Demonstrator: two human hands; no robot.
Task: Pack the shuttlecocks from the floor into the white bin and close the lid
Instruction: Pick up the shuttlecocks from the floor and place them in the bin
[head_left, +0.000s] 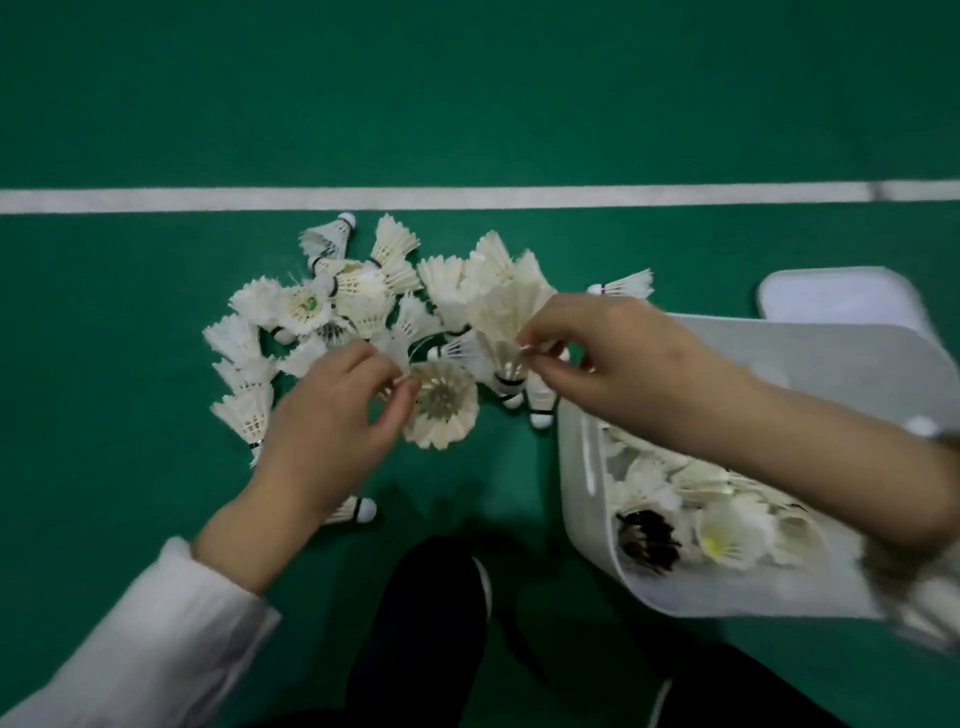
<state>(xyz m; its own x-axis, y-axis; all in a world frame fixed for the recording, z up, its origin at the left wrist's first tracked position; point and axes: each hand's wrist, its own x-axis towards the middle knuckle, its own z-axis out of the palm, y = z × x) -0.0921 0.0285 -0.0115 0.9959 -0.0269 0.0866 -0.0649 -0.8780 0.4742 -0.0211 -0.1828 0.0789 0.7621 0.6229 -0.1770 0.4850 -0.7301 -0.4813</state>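
Pinching with the left hand (332, 421) (thumb and forefinger curling on the feather rim) a white feather shuttlecock with its skirt opening toward the camera (444, 410), at three o'clock of that hand. Gripping with the right hand (602, 358), fingertips closing on the lower feathers, a second white feather shuttlecock (498, 322), with its long axis running twelve to six, feathers at twelve, black-banded cork at six.

Working with the open white plastic bin (577, 493) at five o'clock of the right hand, just beside it and already holding many shuttlecocks, and with the rounded white lid (841, 296) lying on the green court floor (467, 104) at the bin's twelve o'clock. Facing a loose heap of white shuttlecocks (332, 301), spreading from nine to twelve o'clock of the hands.

Judging the right hand nearer the bin — likely needing only a short swing toward five o'clock, while the left-hand shuttlecock is needing a longer crossing toward three or four. Looking well short of done — lid not yet on.
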